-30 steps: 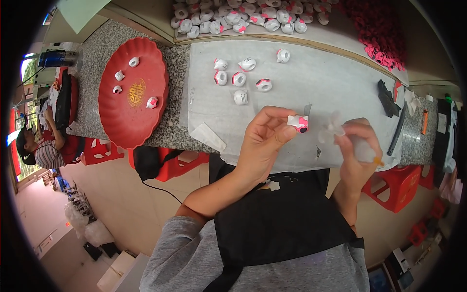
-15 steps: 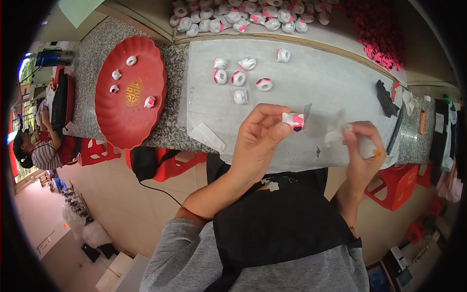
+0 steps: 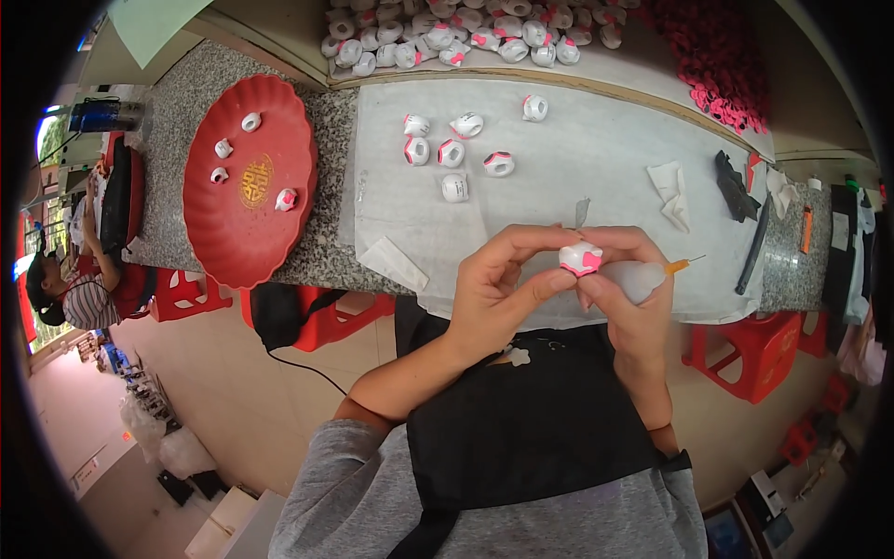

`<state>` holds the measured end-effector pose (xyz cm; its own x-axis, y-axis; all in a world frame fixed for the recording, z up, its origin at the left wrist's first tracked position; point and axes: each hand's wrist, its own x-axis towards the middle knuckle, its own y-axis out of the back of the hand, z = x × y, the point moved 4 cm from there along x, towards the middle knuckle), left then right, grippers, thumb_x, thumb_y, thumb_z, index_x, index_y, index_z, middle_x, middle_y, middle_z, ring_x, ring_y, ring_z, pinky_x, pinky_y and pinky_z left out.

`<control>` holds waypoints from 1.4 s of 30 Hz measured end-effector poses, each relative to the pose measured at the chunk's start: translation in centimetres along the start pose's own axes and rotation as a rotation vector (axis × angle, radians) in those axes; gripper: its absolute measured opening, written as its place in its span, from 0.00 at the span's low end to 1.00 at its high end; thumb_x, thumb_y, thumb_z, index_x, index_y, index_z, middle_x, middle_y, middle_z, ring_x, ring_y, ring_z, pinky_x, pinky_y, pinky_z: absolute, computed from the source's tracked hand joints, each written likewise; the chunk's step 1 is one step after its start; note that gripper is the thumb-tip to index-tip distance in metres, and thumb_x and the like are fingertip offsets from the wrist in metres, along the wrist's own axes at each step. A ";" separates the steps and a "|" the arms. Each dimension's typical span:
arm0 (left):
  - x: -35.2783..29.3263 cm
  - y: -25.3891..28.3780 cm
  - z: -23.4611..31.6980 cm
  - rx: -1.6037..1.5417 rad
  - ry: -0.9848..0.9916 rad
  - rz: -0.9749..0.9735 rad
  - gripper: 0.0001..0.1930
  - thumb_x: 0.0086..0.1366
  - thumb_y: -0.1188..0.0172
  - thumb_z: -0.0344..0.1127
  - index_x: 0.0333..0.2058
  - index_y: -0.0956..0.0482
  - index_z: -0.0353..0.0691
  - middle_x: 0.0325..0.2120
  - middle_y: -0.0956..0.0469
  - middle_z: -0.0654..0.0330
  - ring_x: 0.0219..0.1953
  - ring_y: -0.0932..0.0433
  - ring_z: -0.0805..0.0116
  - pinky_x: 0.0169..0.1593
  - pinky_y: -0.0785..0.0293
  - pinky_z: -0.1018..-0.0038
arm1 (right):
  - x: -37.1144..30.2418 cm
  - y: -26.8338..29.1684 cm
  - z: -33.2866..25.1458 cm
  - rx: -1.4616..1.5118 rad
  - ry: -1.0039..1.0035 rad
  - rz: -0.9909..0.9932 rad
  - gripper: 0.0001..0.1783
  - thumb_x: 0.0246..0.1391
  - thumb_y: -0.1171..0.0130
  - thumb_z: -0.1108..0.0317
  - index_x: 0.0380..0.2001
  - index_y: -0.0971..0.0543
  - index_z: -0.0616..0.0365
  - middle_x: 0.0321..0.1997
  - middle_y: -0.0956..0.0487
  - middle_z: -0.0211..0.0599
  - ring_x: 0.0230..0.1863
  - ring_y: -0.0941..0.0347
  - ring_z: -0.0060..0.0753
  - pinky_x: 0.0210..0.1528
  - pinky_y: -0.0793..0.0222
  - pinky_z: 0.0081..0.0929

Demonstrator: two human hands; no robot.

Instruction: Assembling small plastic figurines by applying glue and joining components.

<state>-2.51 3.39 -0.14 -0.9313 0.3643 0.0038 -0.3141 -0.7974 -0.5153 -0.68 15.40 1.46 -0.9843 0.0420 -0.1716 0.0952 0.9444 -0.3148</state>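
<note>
Between the fingertips of both hands sits a small white cat-shaped piece with a pink bow and pink edge. My left hand pinches it from the left with thumb and fingers. The fingers of my right hand meet it from the other side. Tucked in the right hand is a whitish translucent squeeze bottle, its yellow needle tip pointing right. Just beyond the hands, a grey scrap lies on the white paper. Several similar white and pink pieces stand farther left on that paper.
A red scalloped tray with several pieces sits at left. Many more pieces and a pink pile fill the back shelf. A crumpled tissue, black cloth and dark rod lie at right. Another person works far left.
My right hand has moved left to the cat-shaped piece and let go of the white tissue, which now lies on the paper at right. The piece has turned and come slightly nearer to me.
</note>
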 end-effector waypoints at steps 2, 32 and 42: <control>0.0 0.0 0.2 0.062 0.003 -0.023 0.14 0.49 0.47 0.22 0.38 0.33 0.33 0.36 0.31 0.58 0.44 0.34 0.71 0.53 0.46 0.72 | -0.1 0.2 0.1 0.018 -0.024 -0.009 0.15 0.37 0.46 0.80 0.34 0.31 0.66 0.20 0.29 0.30 0.21 0.35 0.14 0.22 0.43 0.10; -0.1 0.4 0.0 0.039 -0.153 -0.098 0.13 0.47 0.45 0.21 0.34 0.30 0.34 0.36 0.30 0.55 0.42 0.33 0.67 0.56 0.56 0.63 | -0.4 -0.2 0.9 0.148 0.089 -0.064 0.14 0.38 0.46 0.79 0.33 0.31 0.65 0.25 0.28 0.35 0.25 0.32 0.19 0.24 0.38 0.12; -0.3 0.3 0.1 0.058 -0.178 -0.067 0.13 0.47 0.46 0.21 0.34 0.30 0.34 0.36 0.30 0.54 0.42 0.33 0.67 0.56 0.56 0.62 | -0.4 -0.3 1.1 0.178 0.067 -0.049 0.13 0.38 0.46 0.77 0.33 0.31 0.64 0.24 0.29 0.36 0.24 0.32 0.20 0.23 0.38 0.12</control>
<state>-2.35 3.00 -0.24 -0.9244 0.3307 0.1902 -0.3815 -0.8027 -0.4584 -0.14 14.69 0.61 -0.9955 0.0244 -0.0911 0.0655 0.8734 -0.4825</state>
